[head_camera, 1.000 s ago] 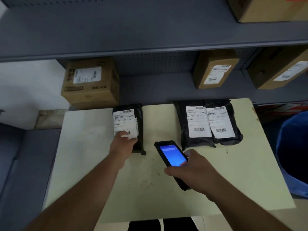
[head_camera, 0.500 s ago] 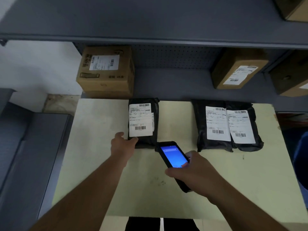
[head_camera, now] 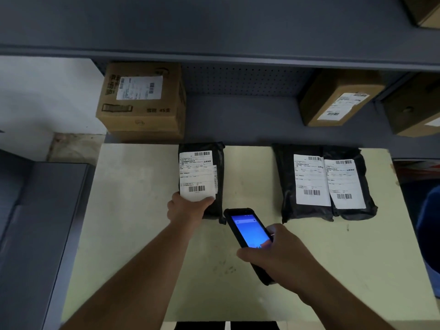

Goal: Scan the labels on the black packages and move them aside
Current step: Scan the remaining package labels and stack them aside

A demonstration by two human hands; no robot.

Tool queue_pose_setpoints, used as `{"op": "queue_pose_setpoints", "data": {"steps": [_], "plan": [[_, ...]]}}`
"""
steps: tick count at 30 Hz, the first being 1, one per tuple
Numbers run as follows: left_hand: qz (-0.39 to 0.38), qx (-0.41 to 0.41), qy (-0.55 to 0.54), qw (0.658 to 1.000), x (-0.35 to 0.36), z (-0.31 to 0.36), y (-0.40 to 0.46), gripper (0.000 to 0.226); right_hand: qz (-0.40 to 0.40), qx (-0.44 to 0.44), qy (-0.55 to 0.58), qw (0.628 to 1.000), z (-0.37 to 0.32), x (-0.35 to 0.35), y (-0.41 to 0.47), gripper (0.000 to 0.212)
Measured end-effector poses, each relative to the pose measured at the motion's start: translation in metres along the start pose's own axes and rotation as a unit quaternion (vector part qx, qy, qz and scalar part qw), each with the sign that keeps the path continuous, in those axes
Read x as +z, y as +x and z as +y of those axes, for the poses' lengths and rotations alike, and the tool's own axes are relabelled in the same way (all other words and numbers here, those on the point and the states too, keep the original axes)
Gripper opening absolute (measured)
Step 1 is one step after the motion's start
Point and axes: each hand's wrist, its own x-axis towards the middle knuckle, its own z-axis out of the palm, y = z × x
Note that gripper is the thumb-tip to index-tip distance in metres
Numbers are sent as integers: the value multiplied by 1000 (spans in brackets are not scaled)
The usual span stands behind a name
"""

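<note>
Pale table, left hand over package label's lower edge.

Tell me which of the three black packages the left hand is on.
The lone package left of the other two: the left hand rests on its near end. The overlapping pair further right lies untouched.

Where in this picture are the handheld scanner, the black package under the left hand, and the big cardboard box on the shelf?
handheld scanner (head_camera: pixel 250 231): head view, on its lit blue screen.
black package (head_camera: pixel 217 177): head view, on the bare black wrap right of its label.
cardboard box (head_camera: pixel 142 115): head view, on its brown front below the label.
</note>
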Motion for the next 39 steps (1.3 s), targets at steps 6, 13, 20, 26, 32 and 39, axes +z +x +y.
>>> {"op": "queue_pose_setpoints", "data": {"steps": [6, 13, 20, 26, 32, 39], "plan": [[5, 10, 7, 1000, 7, -5, 3, 112, -4, 13, 15, 1000, 1, -2, 3, 79], [3, 19, 52, 998, 12, -1, -1, 98, -2, 16, 12, 1000, 2, -8, 6, 64], [5, 22, 38, 999, 21, 10, -15, 89, -2, 16, 10, 1000, 5, -11, 4, 68], [15, 30, 43, 999, 17, 12, -20, 100, -6, 15, 7, 1000, 7, -16, -3, 71], [-20, -3, -42, 999, 2, 8, -23, 83, 4, 10, -6, 1000, 9, -18, -8, 63], [-123, -22, -104, 987, -15, 3, -25, 24, 5, -3, -8, 1000, 11, -17, -14, 62]]}}
